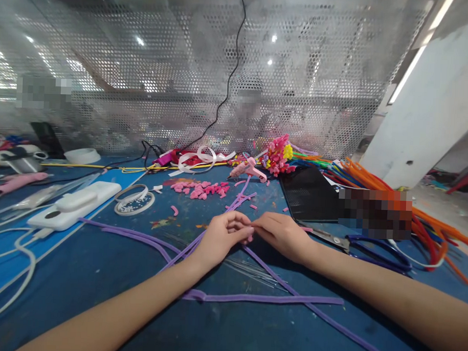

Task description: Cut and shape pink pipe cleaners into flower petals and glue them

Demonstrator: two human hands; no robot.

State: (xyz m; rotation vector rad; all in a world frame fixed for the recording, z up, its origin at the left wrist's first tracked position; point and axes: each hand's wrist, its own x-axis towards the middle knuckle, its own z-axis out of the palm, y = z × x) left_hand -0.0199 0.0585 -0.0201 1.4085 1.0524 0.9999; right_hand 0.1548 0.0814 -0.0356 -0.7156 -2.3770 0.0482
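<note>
Basically, L hand [220,239] has fingers curled in, thumb closed vs. them, w/ a small pink bit [250,238] pinched at the tips. R hand [283,234] meets those tips, fingers bent; can't tell how tight they close or what they hold. Long purple stems [275,300] run under & around both hands, 1 lying crosswise on the near side of the fingers. Thin wires [257,272] lie just nearer than the fingertips. Beyond fingers: pile of pink pcs [200,189], pink glue gun [249,169], pink flower bunch [277,155]. R of fingers: blue-handled scissors [342,243], w/ black tray [313,199] past them. L of fingers: bead dish [134,205], then white power strip [83,203].
</note>
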